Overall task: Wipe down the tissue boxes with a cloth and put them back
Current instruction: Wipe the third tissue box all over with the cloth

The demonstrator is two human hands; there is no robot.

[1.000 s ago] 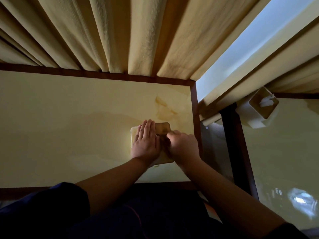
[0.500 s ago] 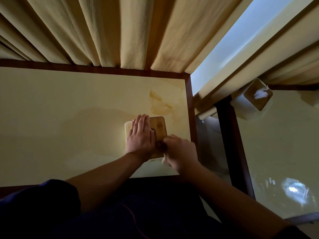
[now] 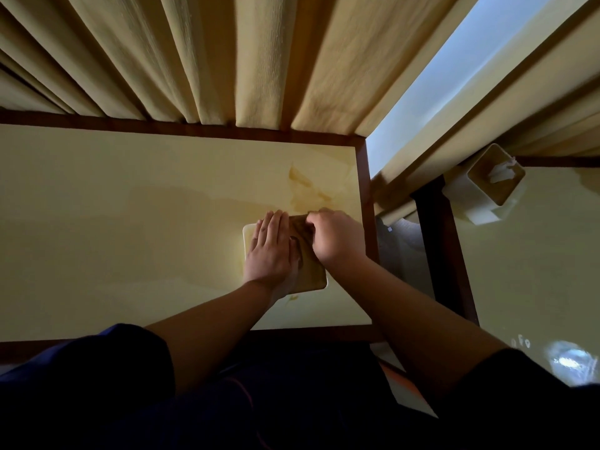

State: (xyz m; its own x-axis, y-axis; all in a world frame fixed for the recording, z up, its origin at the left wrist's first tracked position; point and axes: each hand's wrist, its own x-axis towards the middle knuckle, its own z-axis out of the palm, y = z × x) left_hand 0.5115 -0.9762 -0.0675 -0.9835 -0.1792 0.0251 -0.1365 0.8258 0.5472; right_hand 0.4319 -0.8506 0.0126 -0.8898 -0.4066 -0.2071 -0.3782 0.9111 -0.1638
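A white tissue box with a brown wooden lid stands near the right edge of the cream table. My left hand lies flat on the left half of the lid, fingers straight and pointing away from me. My right hand is curled into a fist over the lid's far right corner. The cloth it grips is hidden beneath the fingers. A second white tissue box, with a tissue sticking out of its brown top, stands at the far left corner of the neighbouring table.
Cream curtains hang right behind the table's far edge. A narrow gap with dark wooden frames separates the two tables. A window strip shows between the curtains. My dark-clothed lap fills the bottom of the view.
My right fist has slid from the lid's near middle up to its far right corner. The left hand has stayed flat on the lid.
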